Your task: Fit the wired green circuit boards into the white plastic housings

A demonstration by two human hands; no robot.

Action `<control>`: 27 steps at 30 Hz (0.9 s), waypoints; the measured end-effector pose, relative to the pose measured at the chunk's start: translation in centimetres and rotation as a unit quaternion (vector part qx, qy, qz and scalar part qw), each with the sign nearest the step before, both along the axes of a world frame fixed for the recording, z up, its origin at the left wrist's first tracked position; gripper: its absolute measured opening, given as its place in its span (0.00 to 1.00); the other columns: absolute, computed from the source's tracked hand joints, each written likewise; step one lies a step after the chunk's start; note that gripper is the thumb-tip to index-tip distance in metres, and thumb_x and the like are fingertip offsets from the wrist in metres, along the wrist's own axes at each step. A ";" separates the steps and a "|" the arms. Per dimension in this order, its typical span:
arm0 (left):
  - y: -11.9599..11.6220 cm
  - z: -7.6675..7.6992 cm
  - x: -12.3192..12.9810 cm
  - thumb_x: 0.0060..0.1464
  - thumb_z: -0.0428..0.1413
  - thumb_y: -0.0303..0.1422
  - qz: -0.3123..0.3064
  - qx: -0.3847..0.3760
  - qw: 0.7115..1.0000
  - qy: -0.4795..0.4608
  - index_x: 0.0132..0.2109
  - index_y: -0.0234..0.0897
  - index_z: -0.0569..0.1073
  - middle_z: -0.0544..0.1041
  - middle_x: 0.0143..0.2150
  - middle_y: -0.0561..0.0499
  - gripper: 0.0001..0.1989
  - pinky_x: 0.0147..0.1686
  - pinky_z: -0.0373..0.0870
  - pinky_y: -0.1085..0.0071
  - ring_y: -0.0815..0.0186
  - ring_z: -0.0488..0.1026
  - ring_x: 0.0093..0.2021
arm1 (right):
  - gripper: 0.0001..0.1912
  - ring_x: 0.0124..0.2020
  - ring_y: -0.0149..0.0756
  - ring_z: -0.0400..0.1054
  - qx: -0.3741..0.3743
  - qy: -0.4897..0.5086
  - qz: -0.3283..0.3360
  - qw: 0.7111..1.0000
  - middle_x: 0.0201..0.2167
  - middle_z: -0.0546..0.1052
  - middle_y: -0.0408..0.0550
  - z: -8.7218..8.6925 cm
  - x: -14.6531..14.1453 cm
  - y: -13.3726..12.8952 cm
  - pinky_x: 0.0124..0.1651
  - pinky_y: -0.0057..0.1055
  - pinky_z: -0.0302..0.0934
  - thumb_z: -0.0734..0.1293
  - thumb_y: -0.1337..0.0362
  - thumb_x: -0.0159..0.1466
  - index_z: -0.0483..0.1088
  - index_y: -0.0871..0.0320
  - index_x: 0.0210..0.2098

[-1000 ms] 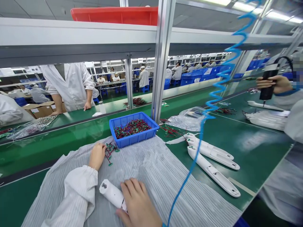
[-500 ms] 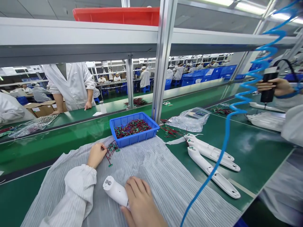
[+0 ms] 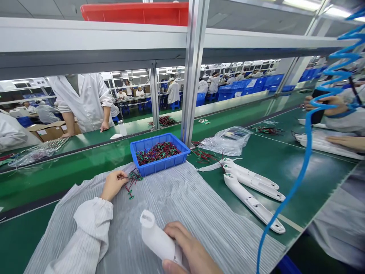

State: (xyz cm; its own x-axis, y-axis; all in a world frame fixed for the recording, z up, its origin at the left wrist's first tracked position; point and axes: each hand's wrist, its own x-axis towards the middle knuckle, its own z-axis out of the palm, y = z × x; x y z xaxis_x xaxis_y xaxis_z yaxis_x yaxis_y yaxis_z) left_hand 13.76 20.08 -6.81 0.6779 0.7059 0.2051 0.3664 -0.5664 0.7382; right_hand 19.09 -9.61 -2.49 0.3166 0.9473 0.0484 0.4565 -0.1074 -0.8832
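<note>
Right hand is at the bottom edge of the frame, cut off at the wrist. Fingers curl around the lower end of a white plastic housing, which is tilted, with its open end up and to the left. The fingers hide the housing's lower end, and the frame cuts it off too.

Left hand is at the left of the ribbed translucent sheet, fingertips together at a tangle of small green circuit boards with red wires. Looks like a pinch on a wire, but the strands are too thin to confirm. One loose board lies on the sheet just below.

Blue tray at the sheet's far edge, heaped with more boards and wires. Three white housings on the green counter, right of the sheet. Clear plastic bag beyond them.

Blue coiled air hose hangs down at right, partly in front of a co-worker's hand. That hand grips a black electric screwdriver, mostly hidden by the coils.
</note>
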 end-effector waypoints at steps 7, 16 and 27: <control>-1.0 3.1 -0.8 0.38 0.55 0.37 -0.048 -0.036 0.998 -0.014 0.28 0.33 0.70 0.69 0.22 0.54 0.10 0.26 0.61 0.73 0.68 0.66 0.24 | 0.17 0.30 0.33 0.61 0.008 0.257 -0.061 0.964 0.31 0.63 0.47 -1.5 0.3 -0.1 0.25 0.26 0.60 0.58 0.57 0.59 0.61 0.60 0.44; -4.0 8.6 -2.6 0.41 0.57 0.35 -0.053 -0.155 0.985 -0.045 0.36 0.33 0.75 0.74 0.24 0.52 0.13 0.31 0.66 0.73 0.69 0.69 0.26 | 0.17 0.24 0.27 0.60 0.032 0.423 -0.075 0.902 0.29 0.66 0.44 0.2 0.8 -0.1 0.25 0.24 0.59 0.61 0.50 0.57 0.64 0.58 0.36; -12.8 13.4 -3.8 0.47 0.56 0.25 -0.202 -0.057 0.961 -0.181 0.30 0.44 0.77 0.75 0.22 0.58 0.08 0.25 0.67 0.82 0.75 0.70 0.23 | 0.19 0.23 0.27 0.57 0.002 0.348 -0.174 0.921 0.30 0.64 0.43 0.2 1.0 -0.1 0.16 0.22 0.54 0.67 0.62 0.44 0.59 0.56 0.34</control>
